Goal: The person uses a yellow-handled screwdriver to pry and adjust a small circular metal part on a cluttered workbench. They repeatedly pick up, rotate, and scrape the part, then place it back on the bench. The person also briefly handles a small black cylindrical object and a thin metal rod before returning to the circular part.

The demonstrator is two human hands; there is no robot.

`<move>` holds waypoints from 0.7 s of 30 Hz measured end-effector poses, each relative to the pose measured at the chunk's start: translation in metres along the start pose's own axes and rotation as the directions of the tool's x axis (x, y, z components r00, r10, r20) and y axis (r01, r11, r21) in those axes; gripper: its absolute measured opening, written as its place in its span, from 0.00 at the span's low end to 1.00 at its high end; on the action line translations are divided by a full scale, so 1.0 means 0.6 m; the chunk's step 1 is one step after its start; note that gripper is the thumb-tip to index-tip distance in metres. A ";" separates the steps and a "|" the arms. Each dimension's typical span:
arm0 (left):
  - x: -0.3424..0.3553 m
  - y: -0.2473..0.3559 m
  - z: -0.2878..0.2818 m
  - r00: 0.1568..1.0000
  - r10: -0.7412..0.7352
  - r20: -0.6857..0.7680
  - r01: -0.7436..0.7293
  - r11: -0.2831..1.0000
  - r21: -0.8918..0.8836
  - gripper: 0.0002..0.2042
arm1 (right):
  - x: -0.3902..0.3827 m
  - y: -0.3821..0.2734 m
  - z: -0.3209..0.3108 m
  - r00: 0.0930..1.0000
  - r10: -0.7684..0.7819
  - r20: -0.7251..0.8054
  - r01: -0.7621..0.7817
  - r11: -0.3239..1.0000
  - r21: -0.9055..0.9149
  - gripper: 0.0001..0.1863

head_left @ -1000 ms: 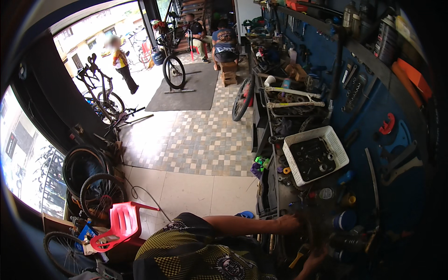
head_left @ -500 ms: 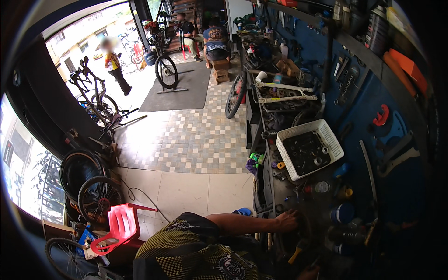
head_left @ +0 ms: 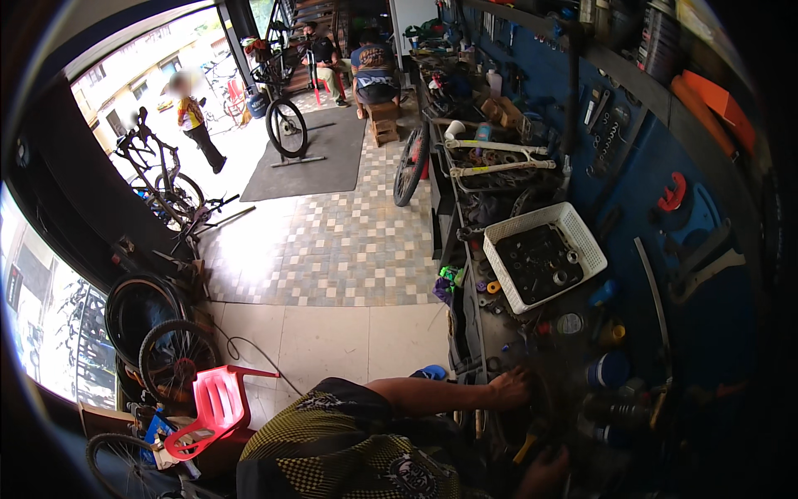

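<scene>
My left arm reaches across to the dark workbench on the right. There my left hand [head_left: 510, 387] is closed, its fingers curled at a dark object I cannot make out in the shadow. My right hand [head_left: 545, 472] is low over the bench near the bottom edge, dim and smeared, its fingers not readable. Just left of it is a yellow tool handle [head_left: 524, 449]; whether the hand touches it I cannot tell. Farther along the bench stands a white plastic basket [head_left: 592, 241] with small dark metal parts in it.
A blue-lidded jar [head_left: 611, 369] and bottles stand right of my hands. A white bicycle frame [head_left: 507, 168] lies beyond the basket. Tools hang on the blue wall. At left are a red chair [head_left: 219, 403] and wheels [head_left: 176, 359]. Several people are farther off.
The view has shifted slightly. My right hand has come up from the lower edge, nearer the yellow handle, and shows more. My left hand stays in about the same place on the bench.
</scene>
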State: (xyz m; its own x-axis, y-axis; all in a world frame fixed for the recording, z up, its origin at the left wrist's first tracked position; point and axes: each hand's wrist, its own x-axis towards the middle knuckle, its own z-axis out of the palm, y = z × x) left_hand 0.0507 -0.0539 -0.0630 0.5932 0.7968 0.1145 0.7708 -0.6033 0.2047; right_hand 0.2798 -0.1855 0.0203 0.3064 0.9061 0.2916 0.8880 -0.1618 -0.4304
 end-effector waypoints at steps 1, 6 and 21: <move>-0.001 0.002 -0.001 1.000 0.009 -0.024 -0.009 1.000 -0.008 0.17 | -0.003 -0.005 0.011 0.997 0.007 0.070 -0.003 0.998 -0.055 0.24; -0.002 -0.007 -0.014 0.982 0.006 0.191 -0.023 0.996 0.090 0.22 | -0.014 -0.036 0.055 0.975 0.110 0.191 -0.118 0.993 0.031 0.28; 0.016 -0.056 -0.088 0.999 0.024 0.031 -0.009 0.905 -0.425 0.19 | -0.060 -0.049 0.070 0.970 0.116 0.212 -0.149 0.979 0.143 0.27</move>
State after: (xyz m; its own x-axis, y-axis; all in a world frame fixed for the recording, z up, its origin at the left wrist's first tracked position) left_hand 0.0182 -0.0244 -0.0177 0.6183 0.7809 0.0896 0.5938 -0.5387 0.5976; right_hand 0.2283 -0.1973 -0.0134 0.3280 0.9433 0.0518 0.7745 -0.2371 -0.5864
